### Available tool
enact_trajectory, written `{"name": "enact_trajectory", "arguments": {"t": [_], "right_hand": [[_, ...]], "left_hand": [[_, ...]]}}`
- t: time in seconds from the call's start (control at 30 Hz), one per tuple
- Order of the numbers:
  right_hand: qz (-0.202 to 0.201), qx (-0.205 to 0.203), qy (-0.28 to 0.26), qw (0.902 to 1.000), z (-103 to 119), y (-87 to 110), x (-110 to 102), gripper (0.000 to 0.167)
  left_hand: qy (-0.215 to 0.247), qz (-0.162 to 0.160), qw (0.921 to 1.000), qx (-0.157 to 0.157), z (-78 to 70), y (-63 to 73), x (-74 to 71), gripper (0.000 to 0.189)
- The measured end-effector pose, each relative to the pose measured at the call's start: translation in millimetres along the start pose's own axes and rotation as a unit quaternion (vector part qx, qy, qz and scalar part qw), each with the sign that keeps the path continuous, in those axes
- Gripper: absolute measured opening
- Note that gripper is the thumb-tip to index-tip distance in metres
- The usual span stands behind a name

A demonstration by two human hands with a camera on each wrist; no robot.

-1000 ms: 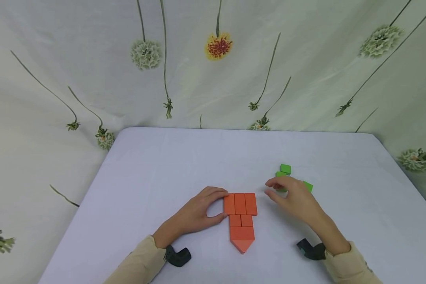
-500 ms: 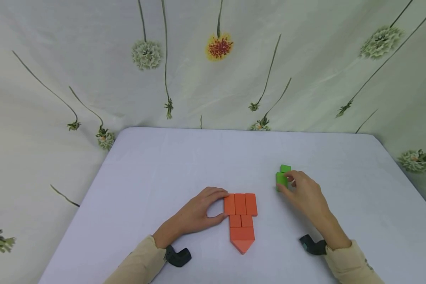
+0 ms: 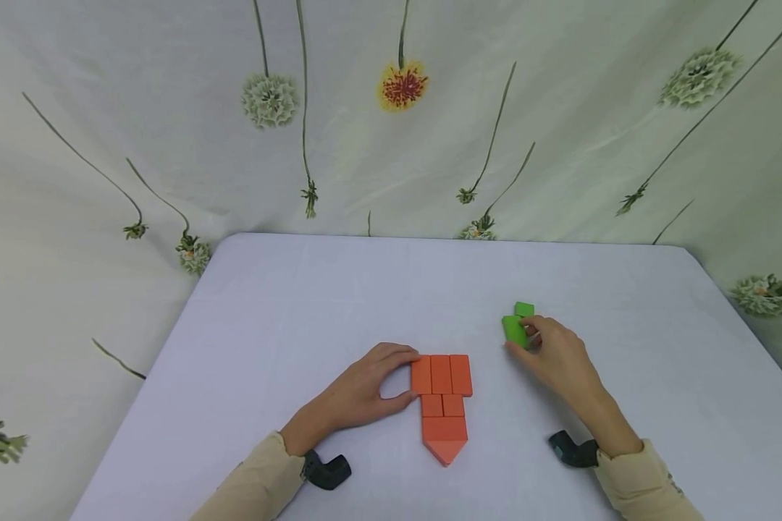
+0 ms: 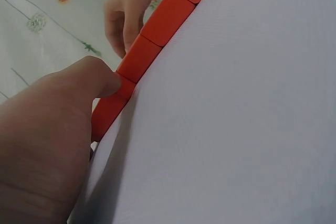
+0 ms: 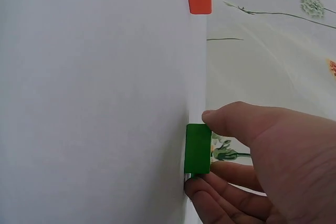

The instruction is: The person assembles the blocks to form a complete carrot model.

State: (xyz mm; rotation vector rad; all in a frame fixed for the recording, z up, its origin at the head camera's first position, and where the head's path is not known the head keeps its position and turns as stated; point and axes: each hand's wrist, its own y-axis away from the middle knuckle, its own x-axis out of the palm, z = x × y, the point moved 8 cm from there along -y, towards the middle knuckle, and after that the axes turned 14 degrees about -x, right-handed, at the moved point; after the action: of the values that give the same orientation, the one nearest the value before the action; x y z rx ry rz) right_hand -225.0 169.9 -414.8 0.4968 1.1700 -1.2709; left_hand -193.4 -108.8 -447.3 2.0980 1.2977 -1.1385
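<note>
On the table, right fingers pinch a green block; left fingers hold an orange block.

A pale cloth hangs behind a whitish table with rounded far corners. The cloth is printed with 1 yellow flower, red in the middle, several whitish flowers and thin stems.

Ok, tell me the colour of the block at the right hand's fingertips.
The block is green, clearest in the right wrist view.

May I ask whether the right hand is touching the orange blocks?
Apart: the head view shows white tabletop between the right hand and the orange blocks.
</note>
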Motion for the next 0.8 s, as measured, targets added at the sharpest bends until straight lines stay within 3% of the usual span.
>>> {"name": "enact_trajectory", "arguments": {"t": [0.27, 0.8], "right_hand": [[0.004, 0.009, -0.025, 0.9996, -1, 0.7, 1, 0.042], [-0.016, -0.043, -0.085, 0.9953, 19, -8.7, 0, 0.037]], "left_hand": [[0.004, 0.003, 1.0000, -0.002, -0.3, 0.3, -0.1, 0.057], [0.003, 0.001, 1.0000, -0.002, -1.3, 0.7, -1.2, 0.057]]}}
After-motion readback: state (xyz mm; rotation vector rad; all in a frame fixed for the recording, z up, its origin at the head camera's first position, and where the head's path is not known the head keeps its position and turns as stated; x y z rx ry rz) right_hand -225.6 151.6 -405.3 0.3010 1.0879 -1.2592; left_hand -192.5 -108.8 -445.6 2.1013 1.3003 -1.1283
